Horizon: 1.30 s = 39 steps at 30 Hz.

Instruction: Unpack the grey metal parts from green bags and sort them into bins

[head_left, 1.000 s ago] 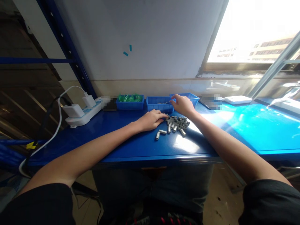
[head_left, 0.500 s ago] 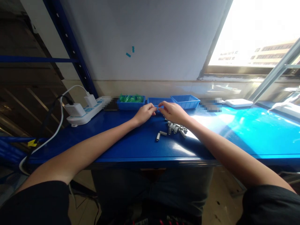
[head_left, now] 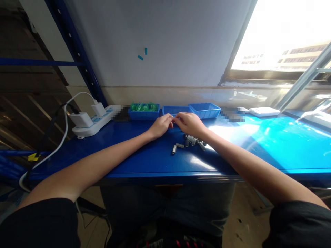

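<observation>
My left hand (head_left: 161, 126) and my right hand (head_left: 190, 124) meet fingertip to fingertip above the blue table (head_left: 144, 158), in front of the middle blue bin (head_left: 168, 110). Fingers on both are bent into a pinch. Whatever lies between them is too small and too covered to make out. Several hexagonal metal standoffs (head_left: 192, 140) lie in a loose heap below my right hand, partly hidden by its wrist. Two more, one of them a standoff (head_left: 174, 150) pointing towards me, rest apart to the left of the heap.
At the back stand a blue bin (head_left: 144, 115) with green plastic bags (head_left: 144, 107) and another blue bin (head_left: 204, 111) to the right. A power strip (head_left: 97, 125) with plugs and cables sits at left. A white device (head_left: 264, 112) lies at right in bright sunlight.
My fingertips have come closer together, and my right hand has shifted slightly left. The standoffs on the table lie as before. The view has tilted a little.
</observation>
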Tool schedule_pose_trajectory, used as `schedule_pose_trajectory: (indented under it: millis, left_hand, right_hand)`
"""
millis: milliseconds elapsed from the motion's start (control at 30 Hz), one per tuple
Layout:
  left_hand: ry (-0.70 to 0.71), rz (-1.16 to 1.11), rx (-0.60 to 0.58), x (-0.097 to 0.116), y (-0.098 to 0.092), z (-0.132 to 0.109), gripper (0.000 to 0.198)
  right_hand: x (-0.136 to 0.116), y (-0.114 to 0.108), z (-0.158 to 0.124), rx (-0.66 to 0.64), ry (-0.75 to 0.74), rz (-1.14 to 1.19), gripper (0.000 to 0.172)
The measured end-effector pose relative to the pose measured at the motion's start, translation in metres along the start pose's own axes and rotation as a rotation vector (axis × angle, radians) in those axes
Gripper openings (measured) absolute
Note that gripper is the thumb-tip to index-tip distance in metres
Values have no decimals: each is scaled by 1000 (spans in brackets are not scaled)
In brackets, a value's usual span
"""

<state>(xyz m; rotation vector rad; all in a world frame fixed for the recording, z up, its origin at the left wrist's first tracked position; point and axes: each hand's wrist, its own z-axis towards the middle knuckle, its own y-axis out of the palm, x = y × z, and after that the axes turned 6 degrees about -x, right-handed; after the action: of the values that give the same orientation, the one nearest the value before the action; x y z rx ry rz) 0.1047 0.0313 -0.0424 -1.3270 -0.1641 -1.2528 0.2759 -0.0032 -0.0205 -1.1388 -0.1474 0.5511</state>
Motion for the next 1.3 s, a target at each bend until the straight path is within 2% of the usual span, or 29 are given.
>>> schedule_pose_trajectory:
  millis: [133,267,333,467,633,833,1100,1200,1300]
  left_hand:
    - [124,269,51,3,0,-6,23]
    - [189,464,90,4,0,-9,23]
    - [192,466,91,4,-1,-9,25]
    - [177,350,76,1,-3,-6,33]
    - [186,214,52,-1,-3,-4,38]
    - [177,190,15,-2,-2,-4,42]
    - [191,231,4,-4,-3,-3,36]
    - [249,306,46,-4,-5,-5,26]
    - [337,453,42,-2,-7,-7,27]
  right_hand:
    - [3,4,4,-11,51,27,34]
    - [4,6,5,-27,29,55,42]
    - [4,4,4,-24,15,54,41]
    - [7,-3,1,29,-46,62,24]
    - [10,-6,0,10,-166,51,25]
    - [10,-6,0,-23,-182,27,21]
    - [10,-3,2,-37,-91,220,15]
    - [9,-5,3,-32,-37,354,14]
    - [7,-10,3,-110,11,518,18]
